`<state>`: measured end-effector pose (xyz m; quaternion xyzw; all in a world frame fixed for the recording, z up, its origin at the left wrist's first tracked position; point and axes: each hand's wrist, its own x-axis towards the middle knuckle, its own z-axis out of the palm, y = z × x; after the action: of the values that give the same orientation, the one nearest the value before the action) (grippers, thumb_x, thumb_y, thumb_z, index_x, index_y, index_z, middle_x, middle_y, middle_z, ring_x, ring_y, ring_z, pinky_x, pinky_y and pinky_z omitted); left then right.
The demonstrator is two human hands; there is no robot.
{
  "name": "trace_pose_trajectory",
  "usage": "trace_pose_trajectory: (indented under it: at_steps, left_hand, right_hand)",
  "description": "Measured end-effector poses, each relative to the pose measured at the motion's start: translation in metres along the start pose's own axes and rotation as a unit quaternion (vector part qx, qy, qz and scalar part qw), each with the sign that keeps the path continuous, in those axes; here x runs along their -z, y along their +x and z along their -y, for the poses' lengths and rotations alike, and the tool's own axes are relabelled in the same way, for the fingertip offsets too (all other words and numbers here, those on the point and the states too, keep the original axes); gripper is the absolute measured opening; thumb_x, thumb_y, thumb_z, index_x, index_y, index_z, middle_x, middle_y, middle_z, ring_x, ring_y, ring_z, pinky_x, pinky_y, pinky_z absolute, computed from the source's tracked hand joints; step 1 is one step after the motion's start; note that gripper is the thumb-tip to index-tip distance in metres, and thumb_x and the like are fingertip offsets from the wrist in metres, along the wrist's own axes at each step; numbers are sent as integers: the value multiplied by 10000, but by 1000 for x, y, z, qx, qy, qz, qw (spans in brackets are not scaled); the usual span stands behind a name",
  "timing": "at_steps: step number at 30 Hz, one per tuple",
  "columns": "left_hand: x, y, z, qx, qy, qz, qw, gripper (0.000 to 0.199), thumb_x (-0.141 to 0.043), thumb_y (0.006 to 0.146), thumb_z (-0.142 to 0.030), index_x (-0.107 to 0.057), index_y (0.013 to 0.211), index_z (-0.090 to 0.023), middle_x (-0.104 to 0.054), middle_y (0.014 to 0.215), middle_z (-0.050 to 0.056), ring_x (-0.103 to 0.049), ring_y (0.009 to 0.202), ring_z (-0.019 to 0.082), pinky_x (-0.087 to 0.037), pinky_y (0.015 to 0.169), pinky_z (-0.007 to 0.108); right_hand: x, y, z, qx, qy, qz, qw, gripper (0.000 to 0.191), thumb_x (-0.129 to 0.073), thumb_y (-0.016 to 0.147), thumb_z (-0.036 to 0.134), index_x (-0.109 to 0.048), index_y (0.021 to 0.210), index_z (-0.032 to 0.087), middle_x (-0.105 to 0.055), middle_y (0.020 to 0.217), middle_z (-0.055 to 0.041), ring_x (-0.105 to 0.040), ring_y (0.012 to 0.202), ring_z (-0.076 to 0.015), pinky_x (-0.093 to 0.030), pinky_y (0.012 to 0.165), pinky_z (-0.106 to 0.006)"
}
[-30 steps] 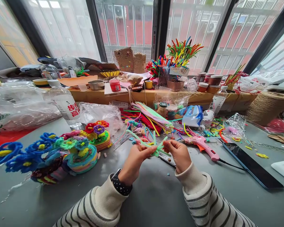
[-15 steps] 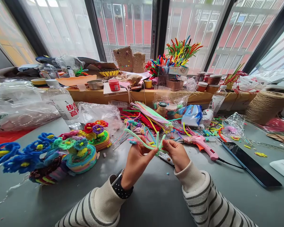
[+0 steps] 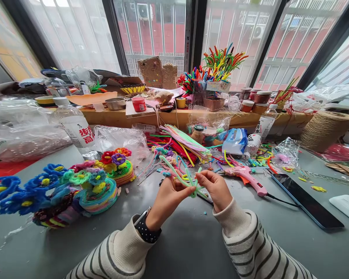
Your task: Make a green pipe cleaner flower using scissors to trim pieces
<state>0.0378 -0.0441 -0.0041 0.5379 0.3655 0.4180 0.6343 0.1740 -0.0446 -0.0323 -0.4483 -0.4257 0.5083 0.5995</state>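
Between my two hands is a light green pipe cleaner (image 3: pixel 178 176), bent into loops with its long end sticking up to the left. My left hand (image 3: pixel 173 195) pinches it near the bent part. The fingers of my right hand (image 3: pixel 215 189) are closed on the looped end, close to the left fingertips. Behind the hands lies a bundle of pastel pipe cleaners (image 3: pixel 187 141). A pink glue gun (image 3: pixel 246 177) rests right of my right hand, and a partly hidden metal tool (image 3: pixel 206 197) lies under the hands.
Finished pipe-cleaner flowers in blue (image 3: pixel 26 202) and a round pastel base (image 3: pixel 100 199) stand at left. A phone (image 3: pixel 306 201) and a white mouse-like object (image 3: pixel 347 207) lie at right. Bottles (image 3: pixel 75 126), plastic bags and a twine spool (image 3: pixel 327 130) line the back.
The upright loops of the green pipe cleaner have been folded down and closer together. My right fingers have shifted slightly left, towards the left hand.
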Motion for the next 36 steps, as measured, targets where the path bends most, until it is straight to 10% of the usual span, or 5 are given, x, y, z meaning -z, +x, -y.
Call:
trace_pose_trajectory:
  at_steps: [22,36]
  left_hand:
    - [0,-4,-8,3,-91,-4,996,175,-641,606,-188,-474,633,-139,-478,559,-47,-441,529,57,-352,516,181]
    - [8,1,0,70,-321,-43,943,145,-600,648,-76,-510,741,-141,-512,607,-42,-558,588,50,-480,602,152]
  right_hand:
    - [3,0,7,-33,13,48,998,257,-648,592,365,-531,536,143,-441,488,56,-376,478,-52,-317,501,-196]
    - [0,-7,16,188,-121,65,973,89,-618,657,219,-603,745,217,-495,792,-3,-472,687,-104,-404,572,-214]
